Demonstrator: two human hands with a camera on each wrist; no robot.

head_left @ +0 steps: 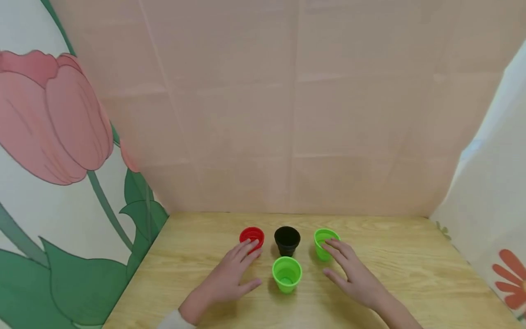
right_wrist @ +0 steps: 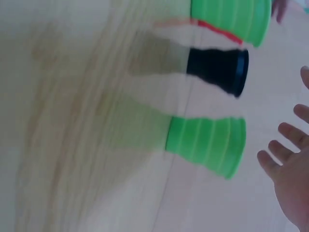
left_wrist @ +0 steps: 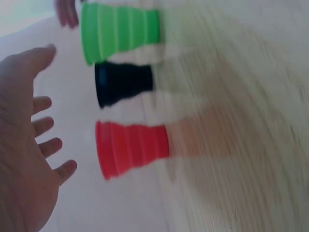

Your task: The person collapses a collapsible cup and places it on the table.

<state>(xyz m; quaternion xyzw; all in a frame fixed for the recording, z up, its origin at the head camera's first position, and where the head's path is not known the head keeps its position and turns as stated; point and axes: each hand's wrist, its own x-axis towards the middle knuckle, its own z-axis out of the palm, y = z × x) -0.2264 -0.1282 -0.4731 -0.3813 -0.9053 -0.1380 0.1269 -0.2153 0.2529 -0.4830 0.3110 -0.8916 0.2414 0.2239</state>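
Observation:
My left hand (head_left: 228,279) is held above the table with its fingers spread, nearest the red cup (head_left: 249,232). In the head view its fingertips overlap that cup; the left wrist view shows a gap between them. My right hand (head_left: 356,278) hovers likewise, nearest the right green cup (head_left: 322,252), and the right wrist view shows it apart from the cup. Between the hands stand a black cup (head_left: 286,238) and, nearer the person, another green cup (head_left: 286,274). All the cups are upright with open tops and ribbed sides. Neither hand holds anything.
The cups stand on a light wood-grain table (head_left: 411,256). A plain pinkish sheet (head_left: 287,114) hangs behind its far edge. On the left is a panel with a large printed tulip (head_left: 53,119); on the right is a pale panel with a red flower (head_left: 511,278).

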